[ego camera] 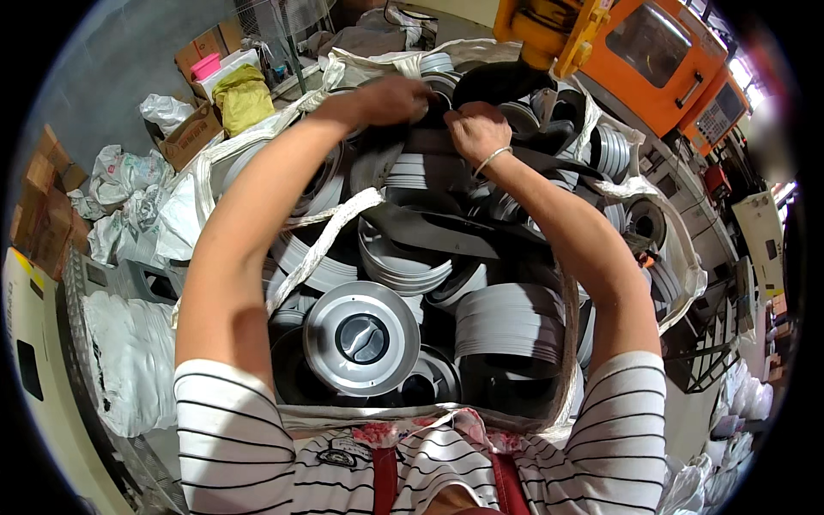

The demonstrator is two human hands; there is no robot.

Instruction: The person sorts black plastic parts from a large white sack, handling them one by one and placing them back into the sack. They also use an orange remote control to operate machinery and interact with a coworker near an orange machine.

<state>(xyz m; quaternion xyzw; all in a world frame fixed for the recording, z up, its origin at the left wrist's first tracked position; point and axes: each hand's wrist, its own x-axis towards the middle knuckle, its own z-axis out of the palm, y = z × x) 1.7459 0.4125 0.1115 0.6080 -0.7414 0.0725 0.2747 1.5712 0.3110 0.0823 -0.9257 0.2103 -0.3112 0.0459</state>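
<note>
Both my arms reach over a large white fabric bulk bag (692,277) filled with stacked round grey metal parts. My left hand (396,101) is blurred at the far part of the heap, fingers bent beside a ring-shaped part. Close to its right, my right hand (479,131) has curled fingers near a dark strip; whether either hand grips something is hidden. Below the hands, a wide dark strap (438,235) lies across the stacks. A round silver lid-like part (362,338) with a dark centre rests nearest me, left of a tall stack of grey rims (508,322).
A yellow hoist hook block (547,38) hangs just beyond my hands. An orange machine (650,58) stands at the back right. Cardboard boxes (193,138), a yellow-green sack (243,100) and white plastic bags (129,187) lie to the left. A white webbing loop (322,251) crosses the heap.
</note>
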